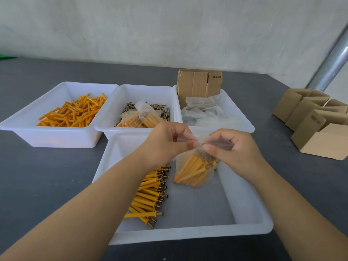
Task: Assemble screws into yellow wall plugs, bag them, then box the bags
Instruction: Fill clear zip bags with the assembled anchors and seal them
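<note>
A clear plastic bag [192, 172] filled with yellow wall plugs with screws hangs above the near white tray [246, 210]. My left hand [169, 142] pinches the bag's top edge on the left, and my right hand [231, 147] pinches it on the right. Assembled plugs with screws [150, 194] lie in a row in the tray's left part, partly hidden by my left forearm. Another filled bag [139, 117] rests on the loose screws [160, 110] in the middle far tray.
The far left tray [22, 125] holds loose yellow plugs [75, 112]. The far right tray [243, 119] holds empty clear bags [205, 108] and flat cardboard [197, 83]. Several open cardboard boxes [318, 127] stand at the right on the grey table [37, 176]. A metal pipe [331, 61] leans behind them.
</note>
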A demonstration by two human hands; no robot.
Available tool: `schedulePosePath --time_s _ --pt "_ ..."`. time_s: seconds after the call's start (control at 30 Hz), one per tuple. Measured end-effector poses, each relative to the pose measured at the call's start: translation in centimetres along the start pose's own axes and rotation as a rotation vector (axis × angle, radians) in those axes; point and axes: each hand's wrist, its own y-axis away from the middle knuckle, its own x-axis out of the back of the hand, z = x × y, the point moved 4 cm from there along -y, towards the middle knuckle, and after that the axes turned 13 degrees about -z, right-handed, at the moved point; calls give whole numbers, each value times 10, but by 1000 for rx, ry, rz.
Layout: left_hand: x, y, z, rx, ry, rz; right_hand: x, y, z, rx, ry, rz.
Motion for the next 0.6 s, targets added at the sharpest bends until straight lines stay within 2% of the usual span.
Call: schedulePosePath --time_s 0.13,0.3,0.6 --pt "-2 2 2 -36 -34 -12 -5 -7 -13 37 226 -49" --pt "-3 1 3 -28 22 -6 7 -8 -22 35 395 -74" --pt "4 4 -4 70 228 5 42 3 1 -143 347 -56"
